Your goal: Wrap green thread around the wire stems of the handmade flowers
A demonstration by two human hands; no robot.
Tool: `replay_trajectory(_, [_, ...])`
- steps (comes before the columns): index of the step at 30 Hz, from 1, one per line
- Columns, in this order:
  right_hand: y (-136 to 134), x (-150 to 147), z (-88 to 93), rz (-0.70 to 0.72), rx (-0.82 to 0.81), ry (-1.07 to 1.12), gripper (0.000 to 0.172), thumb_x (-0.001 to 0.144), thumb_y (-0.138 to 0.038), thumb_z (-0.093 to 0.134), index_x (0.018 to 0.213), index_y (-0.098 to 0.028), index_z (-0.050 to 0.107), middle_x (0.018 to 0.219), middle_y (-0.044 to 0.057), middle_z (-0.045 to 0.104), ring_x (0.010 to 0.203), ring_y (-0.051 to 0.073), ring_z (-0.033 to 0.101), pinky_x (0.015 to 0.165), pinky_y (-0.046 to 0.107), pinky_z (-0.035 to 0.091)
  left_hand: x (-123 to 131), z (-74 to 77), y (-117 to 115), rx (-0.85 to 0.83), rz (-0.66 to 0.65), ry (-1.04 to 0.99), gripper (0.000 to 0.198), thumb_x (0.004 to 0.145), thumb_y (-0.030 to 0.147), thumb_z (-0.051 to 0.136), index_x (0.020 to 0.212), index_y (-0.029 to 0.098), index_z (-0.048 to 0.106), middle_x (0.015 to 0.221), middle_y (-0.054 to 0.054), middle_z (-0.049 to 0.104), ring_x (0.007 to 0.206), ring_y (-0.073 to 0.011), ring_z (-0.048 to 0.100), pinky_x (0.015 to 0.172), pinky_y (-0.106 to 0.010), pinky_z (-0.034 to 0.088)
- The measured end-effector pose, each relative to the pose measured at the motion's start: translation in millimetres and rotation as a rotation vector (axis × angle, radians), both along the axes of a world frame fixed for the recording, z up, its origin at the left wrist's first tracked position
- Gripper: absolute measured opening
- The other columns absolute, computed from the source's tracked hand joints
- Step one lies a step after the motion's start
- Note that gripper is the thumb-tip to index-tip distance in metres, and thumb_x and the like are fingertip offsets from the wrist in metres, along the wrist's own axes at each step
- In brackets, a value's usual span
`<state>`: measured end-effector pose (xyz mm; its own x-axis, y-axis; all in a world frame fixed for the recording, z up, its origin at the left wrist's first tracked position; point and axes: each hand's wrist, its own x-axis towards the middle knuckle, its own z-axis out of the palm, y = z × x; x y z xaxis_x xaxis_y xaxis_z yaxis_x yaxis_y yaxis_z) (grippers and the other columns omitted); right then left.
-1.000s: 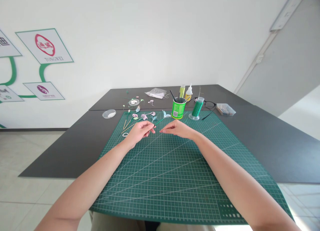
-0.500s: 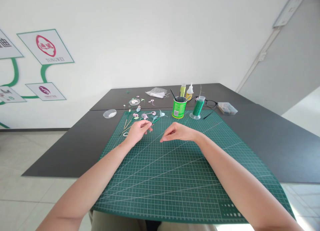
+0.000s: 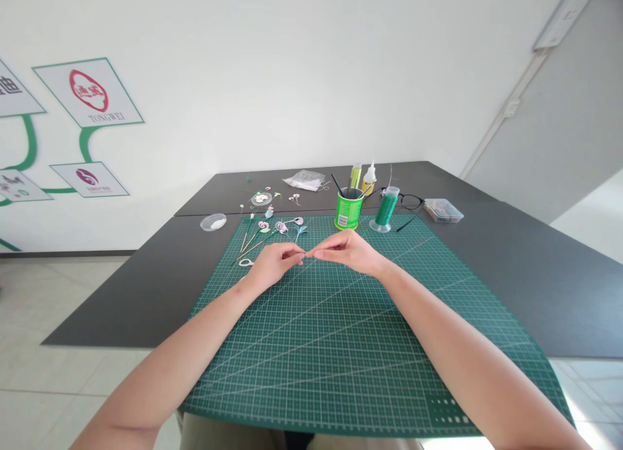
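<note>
Above the cutting mat (image 3: 311,346), my left hand (image 3: 273,263) is closed in a pinch. The pale blue flower on a green stem that stuck out of it a moment ago is hidden now, apparently behind my fingers. My right hand (image 3: 349,251) is pinched too, its fingertips meeting those of my left hand. What my right fingers grip is too small to make out. Just beyond the left hand lie a small blue flower (image 3: 300,230) and several lilac flowers (image 3: 281,227) on stems. A white ring-shaped handle (image 3: 246,262) shows beside my left wrist.
Behind my right hand stand a green can (image 3: 348,211) of tools, a spool of green thread (image 3: 387,210) and a glue bottle (image 3: 370,177). Eyeglasses (image 3: 411,201) and a clear box (image 3: 442,210) lie to the right. Shallow dishes (image 3: 213,222) and a plastic bag (image 3: 304,180) lie farther back.
My right hand has moved up and left, and my left hand slightly right, so their fingertips now meet. The pale blue flower has gone from view.
</note>
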<state>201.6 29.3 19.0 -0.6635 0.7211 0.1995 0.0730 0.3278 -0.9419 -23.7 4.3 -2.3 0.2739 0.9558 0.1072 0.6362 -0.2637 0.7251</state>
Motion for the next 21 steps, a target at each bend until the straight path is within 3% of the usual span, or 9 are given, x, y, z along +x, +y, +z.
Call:
replay_trajectory(3, [-1.2, -0.7, 0.1, -0.045, 0.058, 0.004, 0.038, 0.084, -0.049, 0.071, 0.095, -0.014, 0.083, 0.058, -0.001, 0.052, 0.053, 0.009, 0.029, 0.049, 0.028, 0.022, 2.7, 2.7, -3.1, 0.029, -0.01, 0.035, 0.023, 0.092, 0.035, 0.06, 0.087, 0.022, 0.077, 0.073, 0.003, 0.074, 0.055, -0.0128, 0.052, 0.056, -0.026, 0.033])
replay_trajectory(7, [-2.6, 0.3, 0.7, -0.065, 0.145, -0.036, 0.034, 0.09, -0.038, 0.063, 0.105, -0.014, 0.081, 0.053, -0.004, 0.041, 0.05, 0.008, 0.024, 0.048, 0.027, 0.019, 3.3, 3.5, -4.5, 0.074, -0.008, 0.038, 0.017, 0.091, 0.031, 0.064, 0.089, 0.023, 0.078, 0.075, 0.003, 0.075, 0.062, -0.0139, 0.059, 0.061, -0.026, 0.038])
replay_trajectory(11, [-3.3, 1.4, 1.0, -0.059, 0.231, -0.074, 0.035, 0.094, -0.031, 0.054, 0.112, -0.015, 0.079, 0.057, -0.003, 0.047, 0.05, 0.008, 0.027, 0.047, 0.026, 0.021, 2.0, 0.7, -4.1, 0.101, -0.004, 0.063, 0.013, 0.091, 0.028, 0.066, 0.09, 0.024, 0.078, 0.082, 0.003, 0.078, 0.071, -0.0159, 0.067, 0.067, -0.027, 0.043])
replay_trajectory(15, [-1.1, 6.0, 3.5, -0.151, 0.28, -0.085, 0.038, 0.097, -0.029, 0.048, 0.12, -0.018, 0.077, 0.065, 0.0, 0.056, 0.052, 0.009, 0.027, 0.048, 0.026, 0.023, 2.4, -5.3, -3.1, 0.106, -0.052, 0.096, 0.013, 0.092, 0.029, 0.066, 0.093, 0.025, 0.078, 0.088, 0.003, 0.079, 0.079, -0.0172, 0.071, 0.071, -0.027, 0.046])
replay_trajectory(21, [2.5, 12.0, 10.3, -0.269, 0.289, -0.078, 0.039, 0.098, -0.029, 0.047, 0.126, -0.018, 0.073, 0.056, -0.004, 0.039, 0.052, 0.01, 0.021, 0.051, 0.027, 0.023, 8.3, -4.9, -6.3, 0.109, -0.102, 0.119, 0.015, 0.092, 0.031, 0.065, 0.093, 0.025, 0.079, 0.088, 0.002, 0.08, 0.077, -0.0176, 0.072, 0.069, -0.027, 0.046])
